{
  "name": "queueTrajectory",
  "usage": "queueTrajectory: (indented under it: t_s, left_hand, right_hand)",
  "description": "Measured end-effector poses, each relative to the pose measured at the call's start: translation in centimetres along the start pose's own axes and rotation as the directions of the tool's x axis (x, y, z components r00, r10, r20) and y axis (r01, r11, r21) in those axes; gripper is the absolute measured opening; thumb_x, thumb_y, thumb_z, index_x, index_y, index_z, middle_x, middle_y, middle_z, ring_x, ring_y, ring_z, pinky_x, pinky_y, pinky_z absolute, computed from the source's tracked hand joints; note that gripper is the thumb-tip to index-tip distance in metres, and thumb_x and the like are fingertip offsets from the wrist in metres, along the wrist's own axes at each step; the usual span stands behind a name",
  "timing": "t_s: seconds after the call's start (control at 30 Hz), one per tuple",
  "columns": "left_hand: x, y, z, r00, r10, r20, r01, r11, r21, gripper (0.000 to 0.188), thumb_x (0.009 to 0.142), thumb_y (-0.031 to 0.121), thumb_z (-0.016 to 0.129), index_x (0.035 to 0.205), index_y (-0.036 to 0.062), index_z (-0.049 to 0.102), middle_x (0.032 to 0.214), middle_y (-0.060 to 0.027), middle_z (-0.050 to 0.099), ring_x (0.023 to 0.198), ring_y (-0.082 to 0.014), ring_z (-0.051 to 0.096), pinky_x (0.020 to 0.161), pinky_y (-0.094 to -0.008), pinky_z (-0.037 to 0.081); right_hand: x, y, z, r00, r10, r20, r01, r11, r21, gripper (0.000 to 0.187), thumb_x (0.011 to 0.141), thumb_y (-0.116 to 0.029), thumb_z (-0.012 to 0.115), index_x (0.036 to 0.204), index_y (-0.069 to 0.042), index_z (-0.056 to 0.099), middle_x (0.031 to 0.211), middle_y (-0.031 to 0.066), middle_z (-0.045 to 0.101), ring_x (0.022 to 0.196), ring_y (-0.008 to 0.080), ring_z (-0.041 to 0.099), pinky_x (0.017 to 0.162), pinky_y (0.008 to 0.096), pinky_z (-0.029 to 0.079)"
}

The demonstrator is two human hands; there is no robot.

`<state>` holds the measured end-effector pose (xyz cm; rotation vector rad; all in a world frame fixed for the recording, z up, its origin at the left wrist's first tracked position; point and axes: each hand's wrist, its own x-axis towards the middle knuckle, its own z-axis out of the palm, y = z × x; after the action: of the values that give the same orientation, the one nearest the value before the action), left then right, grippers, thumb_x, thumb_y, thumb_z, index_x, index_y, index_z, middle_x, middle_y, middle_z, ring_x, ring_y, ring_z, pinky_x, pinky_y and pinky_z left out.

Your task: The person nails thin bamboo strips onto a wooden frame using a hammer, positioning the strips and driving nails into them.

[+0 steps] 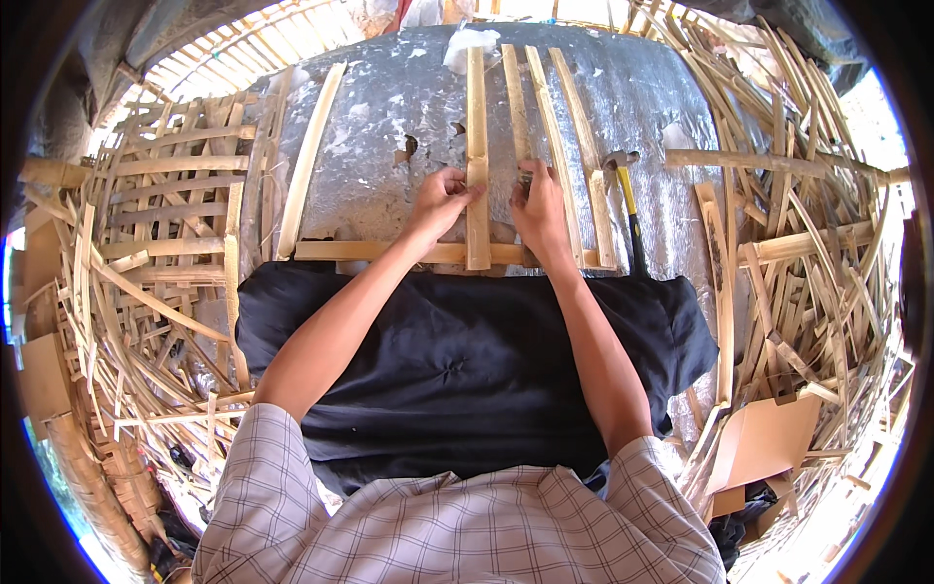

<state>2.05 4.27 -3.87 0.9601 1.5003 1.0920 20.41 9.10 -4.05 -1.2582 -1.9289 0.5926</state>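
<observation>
Head view: bamboo slats (552, 127) lay lengthwise over a crosswise strip (370, 251), presumably to line up their near ends. The left hand (440, 204) touched the central slat (477, 127), probably steadying it; that slat lay between both hands. The right hand (543, 209) curled over the next slat (515, 97); whether either hand gripped, I couldn't tell.
</observation>
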Motion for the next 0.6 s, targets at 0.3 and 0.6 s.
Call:
queueTrajectory:
  t_s: [0.3,0.6]
  left_hand:
    - [0.6,0.9,-0.6,0.997,-0.073,-0.006,0.073,0.994,0.077,0.033,0.094,0.026,0.081,0.111,-0.0008,0.071,0.092,-0.0032,0.073,0.082,-0.0088,0.064,0.075,-0.0267,0.05]
    - [0.1,1.5,0.2,0.997,-0.07,0.017,0.067,0.991,0.112,0.038,0.093,0.028,0.082,0.113,-0.002,0.069,0.096,-0.0066,0.075,0.086,-0.0108,0.066,0.078,-0.0285,0.051]
  right_hand:
    - [0.2,-0.6,-0.3,0.99,0.098,0.101,-0.107,0.991,0.085,0.042,0.086,0.008,0.062,0.126,0.003,0.052,0.118,0.0321,0.055,0.11,0.0516,0.055,0.097,0.0535,0.047]
    - [0.1,0.4,0.1,0.998,-0.057,-0.022,0.057,0.998,0.008,0.04,0.087,0.003,0.065,0.126,0.0,0.055,0.108,0.0302,0.062,0.096,0.0519,0.062,0.085,0.0552,0.05]
